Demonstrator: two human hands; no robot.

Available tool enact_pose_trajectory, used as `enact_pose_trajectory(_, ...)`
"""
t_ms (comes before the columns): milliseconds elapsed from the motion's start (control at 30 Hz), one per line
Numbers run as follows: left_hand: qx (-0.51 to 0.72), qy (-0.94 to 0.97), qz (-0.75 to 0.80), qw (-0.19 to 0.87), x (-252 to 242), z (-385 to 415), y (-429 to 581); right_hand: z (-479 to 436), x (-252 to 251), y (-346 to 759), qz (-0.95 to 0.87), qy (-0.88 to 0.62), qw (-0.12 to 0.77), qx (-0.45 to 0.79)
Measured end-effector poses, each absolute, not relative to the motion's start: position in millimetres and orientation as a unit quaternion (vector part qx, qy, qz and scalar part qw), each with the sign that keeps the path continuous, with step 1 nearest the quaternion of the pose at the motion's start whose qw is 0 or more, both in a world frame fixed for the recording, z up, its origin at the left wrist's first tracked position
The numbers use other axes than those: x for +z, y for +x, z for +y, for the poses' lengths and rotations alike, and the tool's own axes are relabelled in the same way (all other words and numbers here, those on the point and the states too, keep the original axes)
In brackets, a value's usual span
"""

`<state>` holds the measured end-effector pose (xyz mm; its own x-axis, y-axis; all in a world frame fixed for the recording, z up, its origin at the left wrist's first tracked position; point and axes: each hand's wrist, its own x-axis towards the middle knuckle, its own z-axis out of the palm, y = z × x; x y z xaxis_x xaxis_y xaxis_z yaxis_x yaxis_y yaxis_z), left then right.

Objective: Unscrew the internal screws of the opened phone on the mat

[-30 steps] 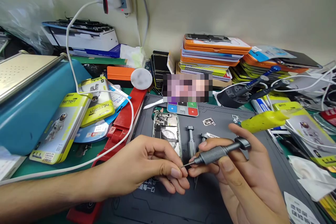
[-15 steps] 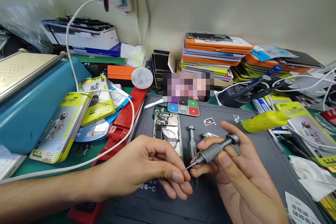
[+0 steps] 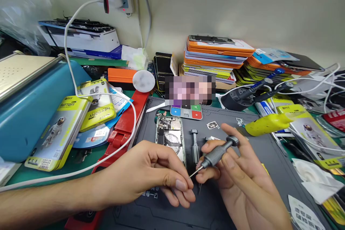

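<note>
My right hand (image 3: 242,176) is closed around a grey precision screwdriver (image 3: 215,156), its thin tip pointing down and left. That tip meets the fingertips of my left hand (image 3: 161,176), whose thumb and forefinger are pinched together. Whatever the left fingers hold, if anything, is too small or hidden to make out. Behind the left hand lies an opened phone (image 3: 170,134) with its inner parts bare; the hand covers its lower end. A second screwdriver (image 3: 194,145) lies on the dark work mat (image 3: 151,219), between the phone and my right hand.
A red clamp-like holder (image 3: 121,133) and yellow battery packs (image 3: 59,133) lie left. A white cable (image 3: 107,158) loops over my left forearm. A yellow bottle (image 3: 269,124) and a black tool holder (image 3: 237,99) stand right; boxes (image 3: 215,55) are stacked behind.
The whole view has shifted slightly. Both hands keep nearly the same pose, and the screwdriver tip remains at the left fingertips.
</note>
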<state>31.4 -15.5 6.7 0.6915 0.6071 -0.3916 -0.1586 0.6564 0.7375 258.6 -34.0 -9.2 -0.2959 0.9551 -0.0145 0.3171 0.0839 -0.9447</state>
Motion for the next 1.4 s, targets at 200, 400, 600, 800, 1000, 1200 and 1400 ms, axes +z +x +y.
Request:
enact_pose_trajectory(200, 0.213, 0.488, 0.386, 0.754, 14.8, -13.8, 37.3, -29.1, -6.1, 261.3, -0.604, -0.570, 0.403, 0.383)
enact_pose_trajectory(400, 0.229, 0.587, 0.382, 0.676, 27.2, -15.5, 45.3, -32.7, -5.3, 260.7, -0.635, -0.572, 0.391, 0.342)
enact_pose_trajectory(600, 0.236, 0.661, 0.378, 0.604, 23.2, -33.7, 44.9, -42.0, -10.3, 260.5, -0.701, -0.550, 0.361, 0.275)
enact_pose_trajectory(800, 0.243, 0.734, 0.372, 0.514, 22.7, -39.7, 41.8, -40.8, -10.1, 258.1, -0.673, -0.582, 0.352, 0.291)
enact_pose_trajectory(1000, 0.239, 0.820, 0.379, 0.355, 11.5, -54.0, 34.4, -49.3, -17.8, 248.0, -0.694, -0.582, 0.339, 0.257)
enact_pose_trajectory(1200, 0.070, 0.977, 0.199, -0.037, 4.7, -59.3, 27.0, -48.2, -26.9, 250.2, -0.840, -0.440, 0.317, -0.015)
enact_pose_trajectory(1400, 0.002, 0.988, 0.108, -0.112, 10.7, -48.5, 31.4, -42.7, -29.2, 255.5, -0.847, -0.433, 0.307, -0.024)
